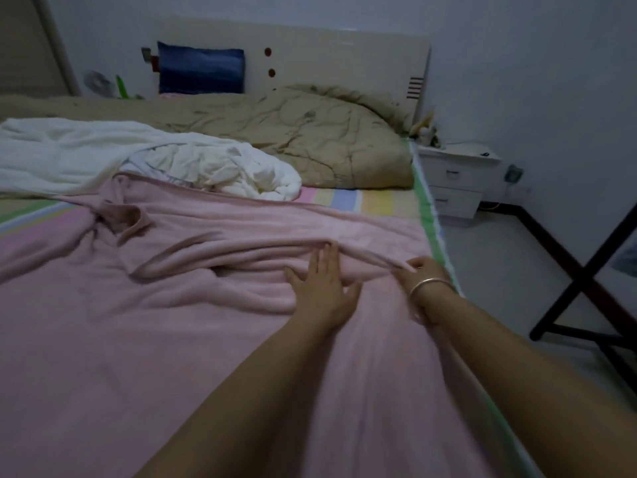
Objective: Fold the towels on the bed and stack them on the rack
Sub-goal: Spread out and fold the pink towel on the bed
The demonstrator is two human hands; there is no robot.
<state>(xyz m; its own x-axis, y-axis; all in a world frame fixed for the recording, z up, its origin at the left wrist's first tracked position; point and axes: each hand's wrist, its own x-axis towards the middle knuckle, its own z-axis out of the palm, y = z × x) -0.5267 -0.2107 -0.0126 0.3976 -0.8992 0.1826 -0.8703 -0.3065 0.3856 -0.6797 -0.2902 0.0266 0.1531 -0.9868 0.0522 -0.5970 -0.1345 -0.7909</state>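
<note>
Dim room: pale walls [534, 63], white nightstand [455, 181], light floor [499, 270]

Pink towel [172, 339], large, is being pressed flat by the left hand [324, 291] and pinched at a fold by the right hand [422, 270] near the bed's [379, 200] right edge. Long rumples are being shown across its middle. White towel [69, 157], crumpled, is being touched by its far edge toward the left edge. Dark cross-legged rack [586, 281] is being seen off the right edge.

Pink towel [172, 339], white towel [86, 150], pastel-striped sheet [362, 200], tan quilt [310, 132], blue pillow [201, 69].
</note>
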